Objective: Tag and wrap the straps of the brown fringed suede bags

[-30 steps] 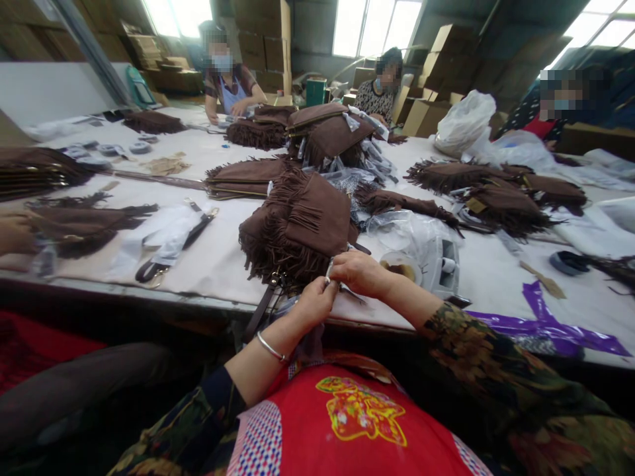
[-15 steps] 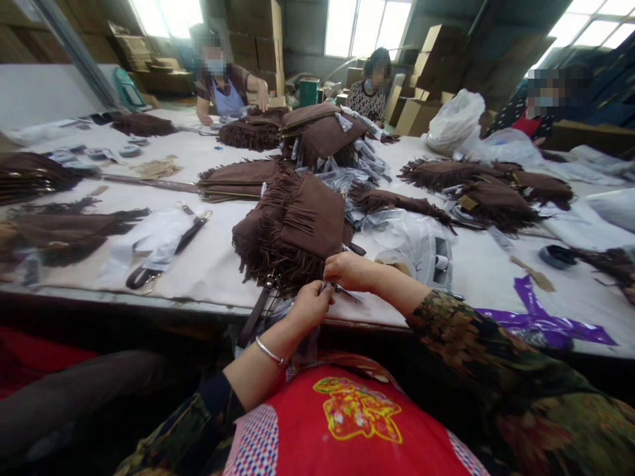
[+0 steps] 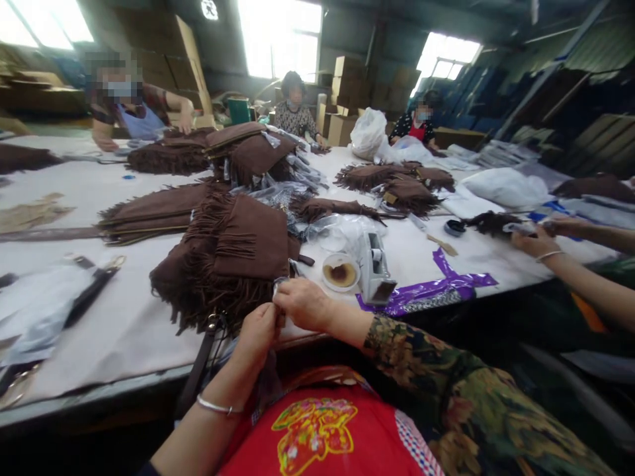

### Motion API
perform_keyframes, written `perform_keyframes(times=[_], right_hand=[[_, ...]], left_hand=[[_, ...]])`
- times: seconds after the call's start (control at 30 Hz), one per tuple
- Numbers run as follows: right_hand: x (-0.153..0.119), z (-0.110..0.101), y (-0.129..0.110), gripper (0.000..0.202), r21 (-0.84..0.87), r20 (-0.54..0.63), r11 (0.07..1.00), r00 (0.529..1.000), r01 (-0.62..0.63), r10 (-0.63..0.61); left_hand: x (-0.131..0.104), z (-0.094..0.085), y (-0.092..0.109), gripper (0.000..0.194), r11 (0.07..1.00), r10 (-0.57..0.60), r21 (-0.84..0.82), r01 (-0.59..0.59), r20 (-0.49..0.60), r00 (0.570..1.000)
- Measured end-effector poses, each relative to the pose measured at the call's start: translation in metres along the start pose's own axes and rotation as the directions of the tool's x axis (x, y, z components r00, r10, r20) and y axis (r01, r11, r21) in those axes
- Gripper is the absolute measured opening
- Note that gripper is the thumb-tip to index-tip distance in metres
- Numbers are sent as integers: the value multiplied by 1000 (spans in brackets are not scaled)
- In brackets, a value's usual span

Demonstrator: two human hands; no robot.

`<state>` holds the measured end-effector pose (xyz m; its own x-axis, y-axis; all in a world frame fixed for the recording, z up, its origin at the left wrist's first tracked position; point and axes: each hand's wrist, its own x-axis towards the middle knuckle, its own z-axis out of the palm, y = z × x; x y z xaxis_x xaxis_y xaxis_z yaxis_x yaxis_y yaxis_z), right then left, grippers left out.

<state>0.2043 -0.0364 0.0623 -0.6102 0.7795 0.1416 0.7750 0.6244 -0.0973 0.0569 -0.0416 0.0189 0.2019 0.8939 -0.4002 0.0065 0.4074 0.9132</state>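
A brown fringed bag lies on the table edge in front of me, its fringe hanging to the left and below. At its lower right corner my left hand and my right hand meet, fingertips pinched together. A small shiny bit shows at the right fingertips, too small to name. What the left fingers pinch is hidden. A dark strap with a metal clip hangs off the table edge beside my left forearm.
Right of my hands stand a tape dispenser and a round tub with brown residue. Purple plastic packaging lies beyond. Stacked fringed bags are behind. Another person's hands work at the right; several people sit across the table.
The view has turned right, so the table's things shift left and another person's hands appear at the right. A dark pointed tool under my right hand no longer shows. Both hands stay together by the bag.
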Motion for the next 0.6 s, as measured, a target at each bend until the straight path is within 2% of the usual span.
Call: perform_keyframes(times=[0.07,0.1,0.13,0.17,0.2,0.23,0.27,0.3,0.33,0.37,0.4,0.47,0.53,0.6], right_hand=[[-28,-12,0,21,62,-185,996,980,-70,80],[-45,-20,6,23,112,-291,985,944,-129,157],[-63,-29,16,24,173,-394,962,881,-210,263],[-83,-38,29,24,241,-478,920,787,-310,390],[-103,-45,46,25,315,-527,850,667,-422,527],[-122,-50,64,27,407,-533,738,517,-538,670],[-139,-53,81,28,504,-489,584,348,-636,800],[-154,-54,96,29,601,-358,397,210,-694,910],[-166,-52,108,31,685,-192,209,104,-698,976],[-174,-48,116,33,746,-25,48,44,-664,999],[-179,-43,121,33,789,119,-78,27,-610,992],[-179,-34,122,28,853,270,-213,55,-476,961],[-174,-30,118,22,893,294,-247,72,-375,953],[-169,-34,111,19,910,278,-240,66,-338,958]], left_hand=[[0,1,1,29,1000,-21,-5,21,-6,1000],[0,1,1,28,999,-28,-15,28,-6,1000],[0,1,0,28,999,-32,-23,32,-5,999],[0,1,0,29,999,-31,-27,30,-8,1000],[1,1,-1,29,999,-27,-26,26,-12,1000],[1,1,-2,29,999,-22,-23,22,-15,1000],[2,2,-3,29,1000,-19,-19,18,-17,1000],[3,2,-4,29,1000,-16,-14,16,-21,1000],[3,2,-4,29,1000,-15,-14,15,-21,1000],[4,2,-5,29,1000,-15,-17,15,-18,1000],[4,2,-5,29,1000,-13,-22,12,-15,1000],[4,1,-6,29,999,-4,-32,3,-9,1000],[4,1,-7,30,999,7,-36,-7,-10,1000],[4,0,-7,30,999,13,-32,-13,-15,1000]])
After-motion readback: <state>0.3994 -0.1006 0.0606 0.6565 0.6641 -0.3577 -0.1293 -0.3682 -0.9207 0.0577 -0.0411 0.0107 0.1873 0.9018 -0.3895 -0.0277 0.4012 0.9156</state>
